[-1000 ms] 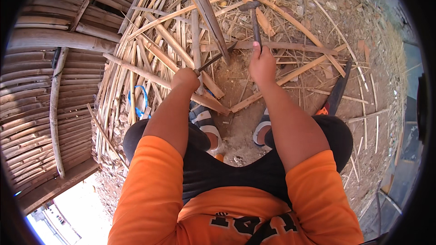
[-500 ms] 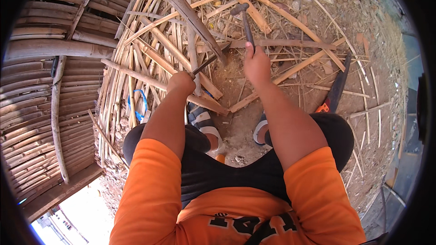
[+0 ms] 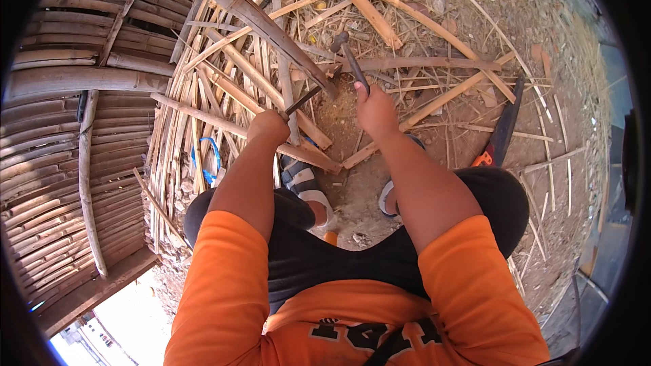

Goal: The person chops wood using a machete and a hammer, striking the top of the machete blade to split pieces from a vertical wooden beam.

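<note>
My left hand [image 3: 268, 127] is closed around the hidden grip of a long, dark, knife-like blade [image 3: 302, 101]. The blade slants up and right to the lower end of a split bamboo pole [image 3: 271, 32], seeming to touch it. In my right fist [image 3: 378, 115] is a hammer [image 3: 354, 68], gripped by its dark handle. The hammer's metal head is up and to the left, just beyond the pole's end and apart from it.
Bamboo strips [image 3: 237, 61] lie piled at the left, with more crossing the ground ahead. A handsaw [image 3: 505, 125] with an orange handle lies beside my right knee. A slatted bamboo wall [image 3: 54, 142] stands at the left. Blue strapping [image 3: 215, 156] lies near my left foot.
The hammer's head has swung left and toward me, and my right hand has come slightly nearer and left. The bamboo pole's upper part has shifted left. My left hand keeps its grip.
</note>
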`<action>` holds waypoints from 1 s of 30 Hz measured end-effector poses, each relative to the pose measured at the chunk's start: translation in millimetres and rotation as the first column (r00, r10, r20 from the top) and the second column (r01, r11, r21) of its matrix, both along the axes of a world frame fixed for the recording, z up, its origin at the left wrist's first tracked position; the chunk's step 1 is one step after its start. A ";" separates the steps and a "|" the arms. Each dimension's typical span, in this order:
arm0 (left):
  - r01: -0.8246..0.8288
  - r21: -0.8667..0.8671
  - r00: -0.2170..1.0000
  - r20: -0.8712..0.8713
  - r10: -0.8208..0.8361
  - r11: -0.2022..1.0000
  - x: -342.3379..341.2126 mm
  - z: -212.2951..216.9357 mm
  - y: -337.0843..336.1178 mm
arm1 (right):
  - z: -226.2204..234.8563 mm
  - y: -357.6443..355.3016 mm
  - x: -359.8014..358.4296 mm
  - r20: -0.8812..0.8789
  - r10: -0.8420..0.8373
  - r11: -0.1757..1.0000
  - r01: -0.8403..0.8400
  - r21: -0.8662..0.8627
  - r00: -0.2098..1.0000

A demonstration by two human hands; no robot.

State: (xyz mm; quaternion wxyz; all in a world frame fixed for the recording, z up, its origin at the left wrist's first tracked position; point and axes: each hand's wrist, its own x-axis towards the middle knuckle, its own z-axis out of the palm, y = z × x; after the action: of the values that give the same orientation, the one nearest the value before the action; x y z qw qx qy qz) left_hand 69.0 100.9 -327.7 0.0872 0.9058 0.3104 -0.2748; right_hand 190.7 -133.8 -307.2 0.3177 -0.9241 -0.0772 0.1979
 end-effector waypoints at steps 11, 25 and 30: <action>-0.049 0.004 0.997 -0.053 0.049 0.999 3.0 15.4 -8.9 | -16.0 -15.0 -21.8 -0.138 0.118 0.977 -0.140 -0.158 0.983; -0.033 0.012 0.995 -0.089 0.034 0.999 0.4 2.5 -1.5 | -6.4 -8.7 -12.9 -0.028 0.058 0.998 -0.059 -0.017 0.998; -0.030 0.006 0.996 -0.085 0.030 1.000 4.1 24.8 -15.2 | -17.9 -13.6 -21.4 -0.147 0.072 0.990 -0.089 -0.112 0.987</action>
State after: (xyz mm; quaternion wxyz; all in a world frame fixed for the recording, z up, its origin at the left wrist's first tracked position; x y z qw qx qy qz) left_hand 73.0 85.7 -302.9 0.0759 0.8887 0.3282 -0.3110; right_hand 169.3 -147.4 -325.1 0.2589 -0.9209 -0.0796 0.2802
